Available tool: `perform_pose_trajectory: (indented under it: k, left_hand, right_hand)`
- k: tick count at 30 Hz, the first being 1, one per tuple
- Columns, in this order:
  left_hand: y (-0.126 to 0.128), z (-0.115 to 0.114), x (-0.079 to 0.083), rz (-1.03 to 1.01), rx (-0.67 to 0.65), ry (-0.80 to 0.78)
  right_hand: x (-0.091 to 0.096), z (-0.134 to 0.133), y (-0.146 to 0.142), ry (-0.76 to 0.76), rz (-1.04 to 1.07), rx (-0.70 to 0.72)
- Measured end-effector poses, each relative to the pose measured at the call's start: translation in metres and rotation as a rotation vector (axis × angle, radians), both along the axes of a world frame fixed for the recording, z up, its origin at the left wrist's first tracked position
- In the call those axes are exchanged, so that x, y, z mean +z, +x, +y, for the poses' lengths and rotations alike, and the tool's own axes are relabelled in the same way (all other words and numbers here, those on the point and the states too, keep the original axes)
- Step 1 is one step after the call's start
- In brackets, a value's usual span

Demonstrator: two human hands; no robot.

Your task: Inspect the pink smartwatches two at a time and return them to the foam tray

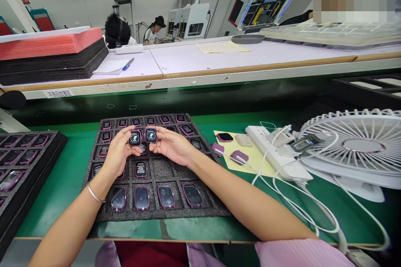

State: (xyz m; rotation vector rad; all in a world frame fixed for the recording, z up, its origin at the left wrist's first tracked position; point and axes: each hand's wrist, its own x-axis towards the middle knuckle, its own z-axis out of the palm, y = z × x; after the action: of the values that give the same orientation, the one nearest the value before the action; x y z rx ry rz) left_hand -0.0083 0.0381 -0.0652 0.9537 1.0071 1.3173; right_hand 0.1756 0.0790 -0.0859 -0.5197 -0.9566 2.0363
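My left hand (120, 152) grips a smartwatch case (135, 138) whose lit screen shows a blue-white figure. Close beside it, my right hand (171, 146) pinches a second smartwatch case (151, 135) with a similar lit face. Both are held above a dark grey foam tray (156, 213) with square pockets. Several purple-rimmed watch cases lie in those pockets. One watch (140, 169) below my hands displays lines of white text, while a front-row watch (166, 197) has a dark screen. My forearms and hands cover part of the tray.
Another foam tray of watches (56, 150) stands at the left. To the right are a yellow sheet (263, 166) with cases on it, a white power strip (282, 156), loose white cables and a white fan (360, 146). Foam sheets (53, 46) are stacked on the raised shelf. People sit beyond.
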Motion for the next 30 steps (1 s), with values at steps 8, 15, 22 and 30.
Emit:
perform_pose_trajectory:
  k: [8,15,22,30]
  left_hand:
    - [0.001,-0.003,-0.002,0.007,-0.044,0.007]
    - [0.003,-0.004,-0.002,0.049,-0.053,0.039]
    - [0.002,-0.005,-0.004,0.077,-0.046,0.071]
    - [0.002,0.0,-0.006,0.226,0.124,0.173]
  right_hand:
    - [0.002,-0.009,-0.003,0.146,-0.104,-0.091]
    - [-0.002,-0.01,-0.003,0.26,-0.168,-0.121]
    - [0.002,-0.011,-0.003,0.245,-0.132,-0.103]
    - [0.005,-0.016,-0.003,0.229,-0.06,0.015]
